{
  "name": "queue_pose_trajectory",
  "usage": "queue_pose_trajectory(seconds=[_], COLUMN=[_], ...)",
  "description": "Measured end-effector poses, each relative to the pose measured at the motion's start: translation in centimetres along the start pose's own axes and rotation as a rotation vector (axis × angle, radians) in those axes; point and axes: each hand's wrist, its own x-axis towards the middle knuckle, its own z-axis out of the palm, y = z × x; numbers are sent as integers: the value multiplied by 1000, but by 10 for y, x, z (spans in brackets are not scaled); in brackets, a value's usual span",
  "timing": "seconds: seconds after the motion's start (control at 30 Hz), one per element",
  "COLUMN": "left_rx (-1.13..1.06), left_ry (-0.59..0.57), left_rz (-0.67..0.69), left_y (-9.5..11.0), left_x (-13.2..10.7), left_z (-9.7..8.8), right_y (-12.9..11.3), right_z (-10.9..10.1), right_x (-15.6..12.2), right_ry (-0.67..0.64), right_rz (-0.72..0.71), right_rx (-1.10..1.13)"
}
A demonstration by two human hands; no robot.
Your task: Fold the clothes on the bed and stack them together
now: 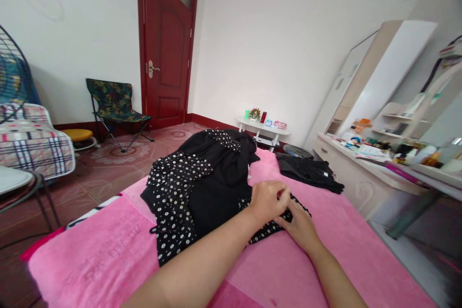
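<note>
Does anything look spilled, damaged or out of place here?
Nothing looks spilled or damaged. The polka-dot garment lies rumpled on the pink cover, left hand and right hand at one end, and the dresser is crowded: untidy, perhaps, but hardly odd.

A bed (353,255) spread with a soft pink plush cover (108,255) is carrying a rumpled black cloth garment with white-dotted panels (220,197), sprawling across its middle. A folded plain black fabric garment (306,171) is lying near the far right edge.
</note>
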Motion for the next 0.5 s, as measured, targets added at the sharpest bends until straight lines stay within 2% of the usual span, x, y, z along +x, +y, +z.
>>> queue_pose_trajectory(seconds=[0.1,0.2,0.27,0.33,0.43,0.5], left_rx=[94,266,391,484,539,531], left_ry=[211,496,648,736,750,700], left_rz=[-94,-219,-328,-448,-601,-663], left_y=[-13,-28,-40,-55,-77,-89], left_x=[16,23,23,22,20,20], left_z=[-33,-71,-94,-111,-121,-119], right_y=[-7,-7,2,18,46,63], right_z=[-1,-4,-7,-12,-19,-22], right_x=[1,0,-2,-6,-14,-19], right_ry=[-2,150,381,664,1059,1243], right_rz=[-8,124,290,478,760,887], right_rx=[-23,40,150,272,400,458])
